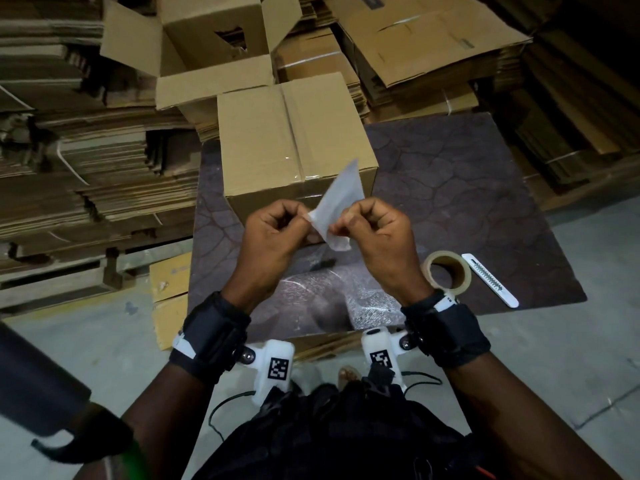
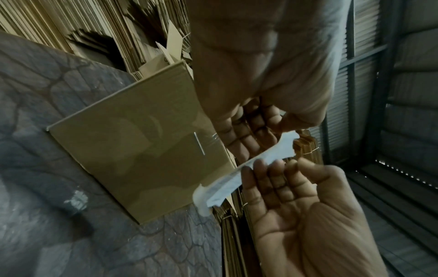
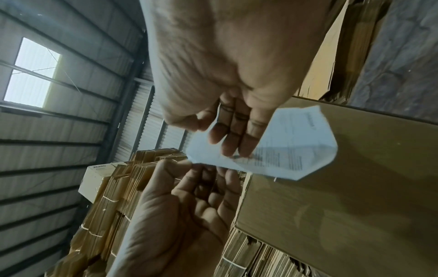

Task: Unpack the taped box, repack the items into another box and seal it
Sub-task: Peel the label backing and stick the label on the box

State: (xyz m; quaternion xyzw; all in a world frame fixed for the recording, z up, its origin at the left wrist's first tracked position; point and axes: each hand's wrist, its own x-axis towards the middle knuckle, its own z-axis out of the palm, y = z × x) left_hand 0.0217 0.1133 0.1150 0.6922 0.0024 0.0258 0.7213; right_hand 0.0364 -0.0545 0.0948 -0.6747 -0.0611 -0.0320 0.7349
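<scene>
Both hands hold a white printed paper slip above the near edge of the closed, taped cardboard box. My left hand pinches the slip's left end, and my right hand pinches it just beside. In the right wrist view the right hand has curled fingers over the slip, which shows small print. The left hand grips its end there. The left wrist view shows the slip edge-on between the left hand and the right hand. An open box stands behind the taped one.
The taped box sits on a dark patterned table top. A roll of clear tape and a white box cutter lie at its right front. Stacks of flattened cardboard surround the table to the left and behind it.
</scene>
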